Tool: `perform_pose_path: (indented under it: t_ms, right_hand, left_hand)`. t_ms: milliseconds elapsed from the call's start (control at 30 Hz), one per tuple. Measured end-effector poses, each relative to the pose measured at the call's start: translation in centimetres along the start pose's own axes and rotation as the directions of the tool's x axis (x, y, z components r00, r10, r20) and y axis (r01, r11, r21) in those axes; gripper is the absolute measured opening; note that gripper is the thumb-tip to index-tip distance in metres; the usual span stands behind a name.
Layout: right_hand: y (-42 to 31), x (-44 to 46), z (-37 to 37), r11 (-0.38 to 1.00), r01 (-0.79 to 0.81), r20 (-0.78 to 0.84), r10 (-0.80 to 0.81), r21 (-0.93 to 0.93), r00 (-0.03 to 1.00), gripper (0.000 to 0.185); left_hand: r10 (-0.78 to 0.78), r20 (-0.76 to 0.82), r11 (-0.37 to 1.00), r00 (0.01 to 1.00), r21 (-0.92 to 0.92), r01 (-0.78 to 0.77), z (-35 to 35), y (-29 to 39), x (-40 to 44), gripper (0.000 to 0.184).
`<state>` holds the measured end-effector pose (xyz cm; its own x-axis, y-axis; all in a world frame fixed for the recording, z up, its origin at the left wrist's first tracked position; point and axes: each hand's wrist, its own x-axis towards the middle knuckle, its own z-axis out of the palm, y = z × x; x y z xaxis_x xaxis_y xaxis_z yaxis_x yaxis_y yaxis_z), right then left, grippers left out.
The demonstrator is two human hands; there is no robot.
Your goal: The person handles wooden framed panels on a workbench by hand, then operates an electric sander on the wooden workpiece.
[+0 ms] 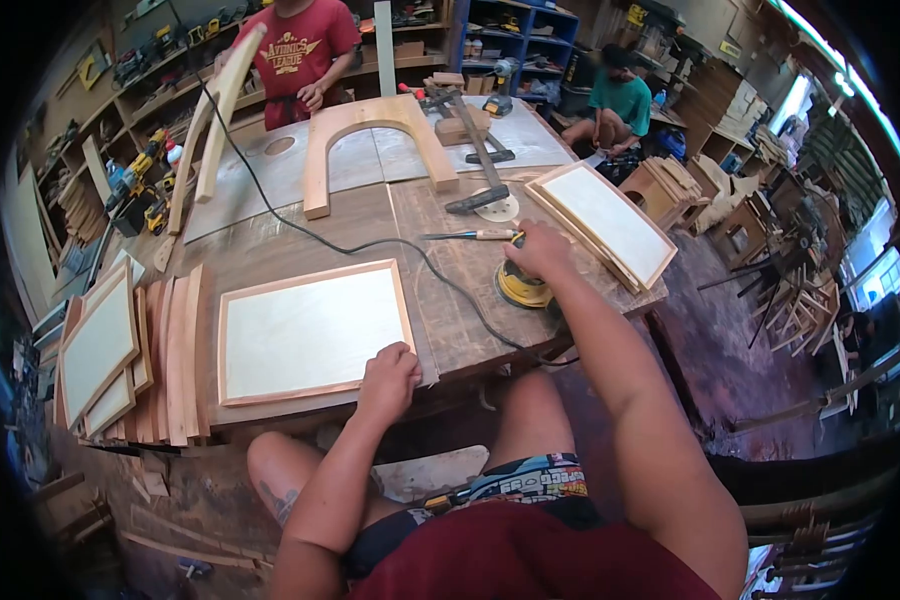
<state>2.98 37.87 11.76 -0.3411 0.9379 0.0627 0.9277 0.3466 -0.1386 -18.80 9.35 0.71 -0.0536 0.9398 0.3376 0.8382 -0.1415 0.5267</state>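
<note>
Currently, right grip [542,252] is clamped over the top of a yellow sander [523,290] standing on the worktop [270,240]. Left grip [390,382] is curled at the near right corner of a framed panel [310,335]; fingertips are hidden, so can't tell if it's pinching the rim or just resting there. Panel lies flat, white face up, mostly left of and beyond that grip. Just left of right grip: slim wooden-handled tool [495,234]. Beyond that, a hammer [477,200], head over a pale disc [500,208]. Stack of panels [610,225] sits just right of right grip. Black cord [370,244] runs between the two grips. Well left of left grip: curved slats [180,350]. Far beyond both: wooden arch [370,110], and a person in a red shirt [295,50] holding curved wood [230,95].
</note>
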Motion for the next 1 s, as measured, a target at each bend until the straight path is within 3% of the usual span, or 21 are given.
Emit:
perform_pose_path:
  t_ms: [300, 667, 867, 1000]
  right_hand:
    - [0.0, 0.0, 0.1, 1.0, -0.004, -0.005, 0.004, 0.0, 1.0, 0.057]
    - [-0.4, 0.0, -0.4, 1.0, -0.002, 0.023, 0.002, -0.014, 1.0, 0.058]
    - [-0.6, -0.1, -0.6, 1.0, -0.014, 0.033, 0.014, -0.012, 0.999, 0.057]
    - [-0.7, -0.4, -1.0, 1.0, -0.011, 0.043, 0.011, -0.004, 0.999, 0.057]
  left_hand:
    - [-0.02, -0.021, 0.998, 1.0, -0.059, 0.019, 0.4, -0.2, -0.2, 0.014]
    - [-0.046, 0.077, 0.998, 0.996, -0.048, 0.049, -0.7, 0.4, 0.0, 0.011]
    - [0.023, -0.034, 0.999, 0.999, -0.027, -0.023, -0.2, 0.1, -0.1, 0.015]
    - [0.009, -0.024, 0.999, 1.0, -0.031, -0.01, -0.4, 0.4, -0.1, 0.014]
